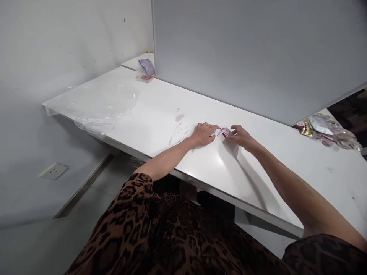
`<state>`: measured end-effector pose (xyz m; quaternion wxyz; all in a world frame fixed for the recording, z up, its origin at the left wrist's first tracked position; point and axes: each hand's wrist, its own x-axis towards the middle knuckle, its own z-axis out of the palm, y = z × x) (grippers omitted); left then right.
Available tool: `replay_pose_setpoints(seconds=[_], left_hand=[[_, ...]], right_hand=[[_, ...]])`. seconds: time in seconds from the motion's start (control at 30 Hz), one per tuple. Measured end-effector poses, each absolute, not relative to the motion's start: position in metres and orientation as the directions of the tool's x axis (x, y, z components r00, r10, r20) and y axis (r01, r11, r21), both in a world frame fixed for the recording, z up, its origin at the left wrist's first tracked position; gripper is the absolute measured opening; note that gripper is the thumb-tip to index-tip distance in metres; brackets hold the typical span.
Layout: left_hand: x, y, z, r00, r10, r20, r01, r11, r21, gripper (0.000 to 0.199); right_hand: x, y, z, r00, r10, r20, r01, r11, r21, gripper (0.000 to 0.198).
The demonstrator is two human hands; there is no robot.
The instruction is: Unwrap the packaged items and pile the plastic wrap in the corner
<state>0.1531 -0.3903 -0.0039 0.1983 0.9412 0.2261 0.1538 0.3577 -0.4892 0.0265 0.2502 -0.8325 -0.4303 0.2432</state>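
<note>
My left hand [203,134] rests low over the white table, its fingers and thumb closed round a small white card-like piece [216,132] with red print. Close on its right, my right hand [241,136] pinches a small red-and-silver packet [226,132] between thumb and fingers. The two small pieces nearly meet, and I cannot tell whether they are joined. Their exact kind is too small to make out.
Clear plastic film [100,103] covers the left end of the white table [155,126]. A bagged purple item [147,68] lies by the grey partition [243,49]. Several plastic-wrapped packets [323,128] are piled at the right. A socket [54,170] is on the left wall.
</note>
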Motion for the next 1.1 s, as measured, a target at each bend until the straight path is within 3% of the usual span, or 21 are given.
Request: replay_pose_setpoints(seconds=[0.17,0.3,0.4,0.47,0.53,0.7,0.97,1.1], left_hand=[[0.158,-0.383,-0.012,0.923,0.341,0.179,0.204,-0.827,0.524,0.056],[0.156,-0.379,-0.015,0.931,0.275,0.241,0.065,-0.772,0.632,0.053],[0.151,-0.381,-0.011,0.927,0.288,0.24,0.08,-0.778,0.623,0.068],[0.149,-0.384,-0.008,0.922,0.323,0.213,0.149,-0.804,0.576,0.071],[0.148,-0.385,-0.005,0.914,0.348,0.209,0.183,-0.813,0.552,0.063],[0.146,-0.373,-0.007,0.896,0.365,0.252,0.134,-0.765,0.63,0.042],[0.144,-0.365,-0.008,0.882,0.414,0.223,0.087,-0.61,0.788,0.045],[0.144,-0.362,-0.012,0.892,0.401,0.209,0.058,-0.561,0.826,0.047]], right_hand=[[0.371,-0.495,0.027,0.527,0.833,-0.166,0.472,-0.449,-0.758,0.075],[0.372,-0.495,0.026,0.415,0.897,-0.151,0.515,-0.369,-0.774,0.06],[0.363,-0.498,0.025,0.306,0.95,-0.061,0.591,-0.239,-0.771,0.06],[0.355,-0.504,0.022,0.209,0.977,0.053,0.712,-0.115,-0.693,0.06],[0.348,-0.51,0.018,0.042,0.988,0.147,0.841,0.044,-0.539,0.06],[0.34,-0.522,0.007,-0.288,0.939,0.188,0.921,0.325,-0.212,0.05],[0.333,-0.515,0.006,-0.314,0.936,0.159,0.93,0.337,-0.149,0.036],[0.329,-0.508,0.015,-0.319,0.945,0.071,0.937,0.326,-0.123,0.04]])
